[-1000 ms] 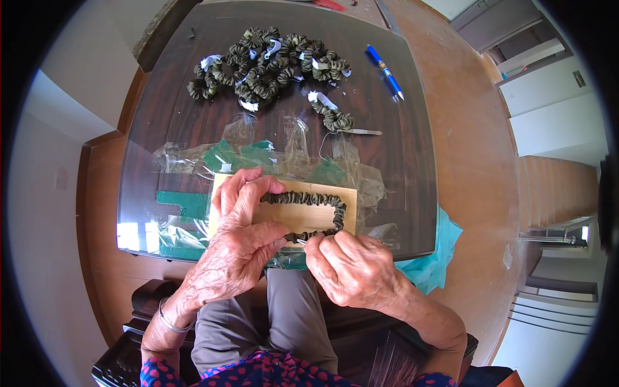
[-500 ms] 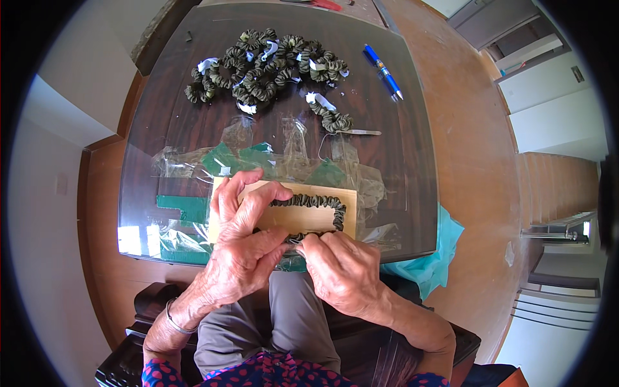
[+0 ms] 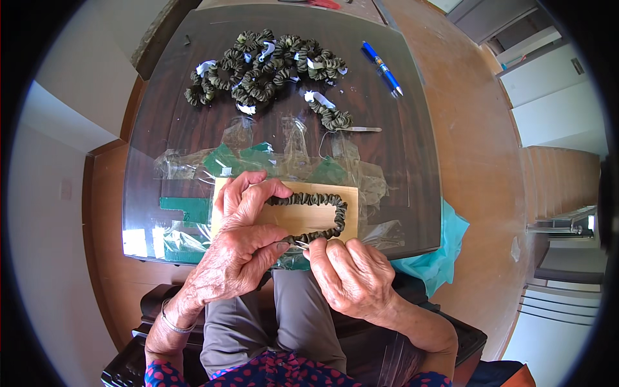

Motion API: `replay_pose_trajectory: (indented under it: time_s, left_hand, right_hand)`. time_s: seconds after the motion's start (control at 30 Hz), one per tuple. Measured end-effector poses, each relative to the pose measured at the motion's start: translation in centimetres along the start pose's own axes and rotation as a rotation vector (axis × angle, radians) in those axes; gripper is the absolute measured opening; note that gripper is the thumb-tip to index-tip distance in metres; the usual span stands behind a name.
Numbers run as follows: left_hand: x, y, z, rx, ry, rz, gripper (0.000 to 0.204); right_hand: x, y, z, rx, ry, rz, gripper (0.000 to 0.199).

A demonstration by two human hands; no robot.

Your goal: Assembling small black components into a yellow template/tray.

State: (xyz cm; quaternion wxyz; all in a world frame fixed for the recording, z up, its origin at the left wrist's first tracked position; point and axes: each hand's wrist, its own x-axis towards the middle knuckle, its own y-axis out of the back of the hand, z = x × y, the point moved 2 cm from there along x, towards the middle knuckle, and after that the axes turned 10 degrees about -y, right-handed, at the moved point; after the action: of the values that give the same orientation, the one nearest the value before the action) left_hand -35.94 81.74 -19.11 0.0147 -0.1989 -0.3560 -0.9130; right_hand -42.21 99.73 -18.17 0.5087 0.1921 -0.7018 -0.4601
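A dark olive gathered fabric cord (image 3: 340, 219) forms a rounded rectangular loop on a pale wooden board (image 3: 351, 193) at the table's near edge. My left hand (image 3: 238, 242) lies over the board's left part and hides that end of the loop. Its thumb and a finger pinch the cord's near strand, while other fingers reach the far strand. Just right of that pinch, my right hand (image 3: 351, 274) is closed on a thin silvery tool (image 3: 300, 244), its tip against the near strand. Most of the tool is hidden by the fingers, so its kind cannot be made out.
Behind the board lies a heap of similar gathered cords (image 3: 258, 71) with white tags. A shorter tagged piece (image 3: 335, 119) rests beside a slim pale blade-like tool (image 3: 364, 129). A blue pen (image 3: 382, 68) is at the far right. Clear tape and green patches (image 3: 187, 208) cover the near tabletop.
My right hand has drawn back slightly to the right, uncovering the silvery tip and more of the near strand. The left hand keeps its pinch. The whole view has shifted slightly.
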Motion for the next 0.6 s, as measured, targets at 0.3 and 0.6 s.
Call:
replay_pose_trajectory:
  time_s: [0.3,0.6]
  left_hand:
    - [-0.5,0.1,0.2,0.004,-0.027,0.057,0.023]
    - [-0.6,-0.7,1.3,0.230,-0.064,0.181,0.032]
  right_hand:
    - [0.2,-0.3,-0.1,0.194,-0.077,-0.008,0.014]
    - [0.4,-0.8,0.6,0.497,-0.261,-0.158,0.016]
